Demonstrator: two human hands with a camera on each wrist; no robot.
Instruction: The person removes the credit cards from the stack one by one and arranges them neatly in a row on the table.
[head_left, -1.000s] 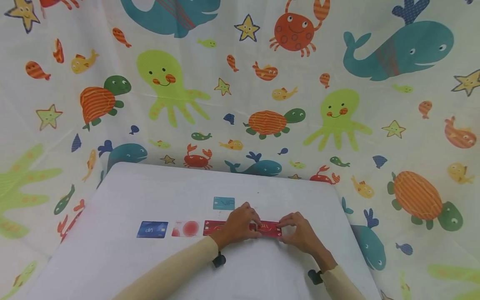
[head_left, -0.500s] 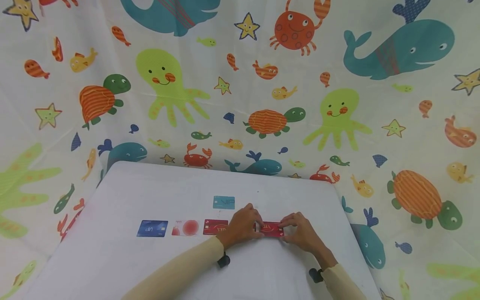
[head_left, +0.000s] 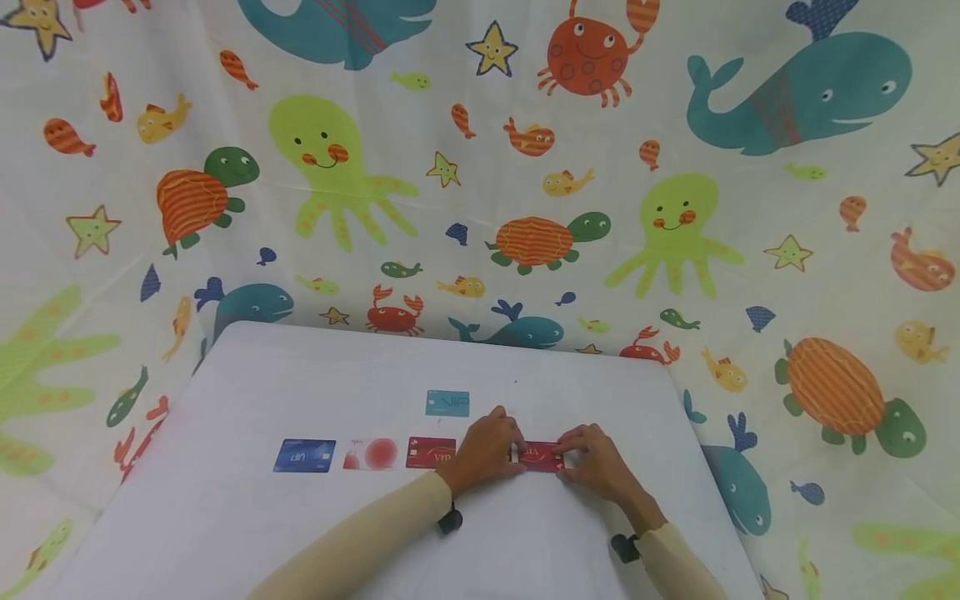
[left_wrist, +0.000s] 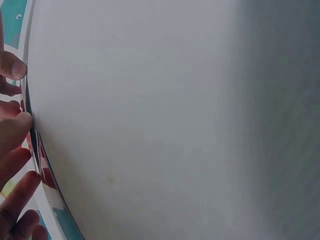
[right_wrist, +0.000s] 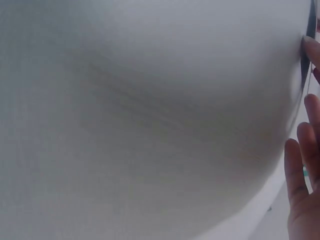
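My left hand pinches the left end of a red card between thumb and index finger. At the opposite end, my right hand grips it with thumb and index finger. Whether the card lies flat on the table or is slightly lifted, I cannot tell. To the left, partly behind my left hand, lies a red VIP card. Farther left are a white card with a red circle and a blue card. A teal VIP card lies behind the row. Both wrist views show fingers only at the edge.
A white table carries the cards. Its back edge meets a hanging white curtain printed with sea animals. A small dark device sits at the left wrist, another dark device at the right.
Both hands keep hold of the red card. My left hand has shifted slightly right, uncovering more of the red VIP card beside it. The held card's left end also sits farther right.
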